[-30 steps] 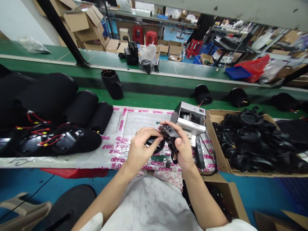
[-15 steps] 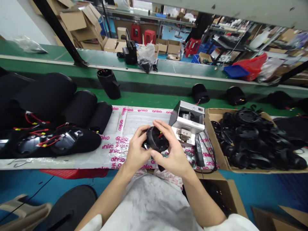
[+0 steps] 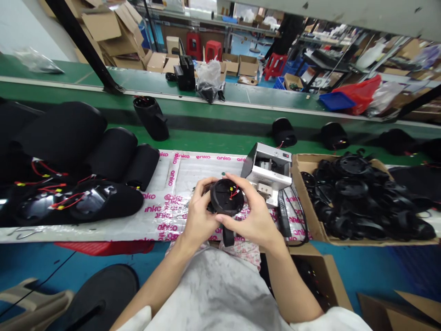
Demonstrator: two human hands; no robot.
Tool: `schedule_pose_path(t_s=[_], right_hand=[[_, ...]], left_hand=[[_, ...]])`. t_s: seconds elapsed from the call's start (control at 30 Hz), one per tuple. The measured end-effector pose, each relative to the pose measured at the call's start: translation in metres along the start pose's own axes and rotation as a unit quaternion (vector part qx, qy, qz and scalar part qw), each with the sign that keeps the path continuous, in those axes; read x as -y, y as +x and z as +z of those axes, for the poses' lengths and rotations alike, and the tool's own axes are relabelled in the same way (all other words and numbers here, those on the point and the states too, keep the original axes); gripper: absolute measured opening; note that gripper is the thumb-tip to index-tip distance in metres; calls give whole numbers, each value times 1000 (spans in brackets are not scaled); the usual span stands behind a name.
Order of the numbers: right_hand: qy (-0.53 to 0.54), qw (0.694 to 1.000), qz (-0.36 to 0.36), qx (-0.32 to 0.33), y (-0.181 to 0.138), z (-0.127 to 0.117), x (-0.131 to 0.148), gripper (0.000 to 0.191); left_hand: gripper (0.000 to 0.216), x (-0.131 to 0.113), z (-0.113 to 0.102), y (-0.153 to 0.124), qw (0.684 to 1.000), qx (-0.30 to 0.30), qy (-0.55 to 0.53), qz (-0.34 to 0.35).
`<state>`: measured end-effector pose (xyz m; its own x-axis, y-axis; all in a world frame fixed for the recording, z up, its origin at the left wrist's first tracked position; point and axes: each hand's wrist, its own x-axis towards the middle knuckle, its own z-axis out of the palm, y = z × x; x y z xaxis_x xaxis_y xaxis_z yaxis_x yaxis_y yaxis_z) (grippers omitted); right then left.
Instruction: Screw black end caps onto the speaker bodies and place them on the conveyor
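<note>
Between my two hands is a black round plastic housing, its hollow side facing up, with thin red wires and a small yellow connector inside. A black strap-like piece hangs below it toward my lap. My left hand curls around the housing's left side. On the other side my right hand grips the rim, thumb at the near edge and fingers at the far edge. Just right of my right hand stands a small silver metal machine. A black-handled tool with a cable lies in front of that machine.
A cardboard tray on the right holds many black plastic parts. Black fabric-covered cylinders with red wires crowd the left. Another black cylinder and several more housings stand along the green bench. A shelf runs behind.
The housing has turned so its open side with the wires faces me more, and the strap-like piece now shows below it. Both hands keep their hold.
</note>
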<state>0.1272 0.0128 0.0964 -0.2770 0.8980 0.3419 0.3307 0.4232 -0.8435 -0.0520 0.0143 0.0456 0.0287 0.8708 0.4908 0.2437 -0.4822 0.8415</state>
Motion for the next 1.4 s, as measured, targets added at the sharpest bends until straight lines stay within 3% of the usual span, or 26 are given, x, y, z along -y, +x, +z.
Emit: schedule_pose_path(t_s=[0.13,0.27,0.33,0.47,0.57,0.63,0.7,0.8,0.87,0.93,1.07,1.27,1.4], right_hand=[[-12,1000,7,-21,1,3,-3,94],[-47,999,-6,5,2,11,-7,98],[-62,998,-14,-4,3,14,-9,100],[-43,998,-25,26,0,10,-18,110],[33,998,-8,54,-9,6,-26,114],[146,989,26,27,-18,11,-29,111],[253,965,61,-38,-28,26,-30,88],[303,937,95,-148,-36,57,-31,47],[311,922,111,-201,-35,74,-32,42],[316,912,123,-232,-32,82,-34,44],[305,903,147,-266,-28,77,-32,40],[255,909,153,-291,-34,69,-15,29],[248,912,162,-284,-27,65,-11,27]], left_hand=[[37,7,-11,-4,995,41,-85,-32],[29,9,-16,-10,963,-11,-241,-119],[32,9,-16,-10,948,-7,-281,-151],[41,9,-19,-2,922,14,-362,-137],[46,9,-23,0,938,43,-317,-132],[50,10,-23,-3,957,70,-248,-134],[51,10,-17,-8,971,71,-186,-134],[51,10,-1,-18,984,-8,-134,-118],[52,9,8,-22,985,-65,-119,-110],[50,6,12,-24,982,-83,-122,-121],[48,-1,11,-26,979,-81,-134,-132],[27,-6,28,-34,964,-190,-158,-103],[18,-10,40,-29,948,-233,-173,-128]])
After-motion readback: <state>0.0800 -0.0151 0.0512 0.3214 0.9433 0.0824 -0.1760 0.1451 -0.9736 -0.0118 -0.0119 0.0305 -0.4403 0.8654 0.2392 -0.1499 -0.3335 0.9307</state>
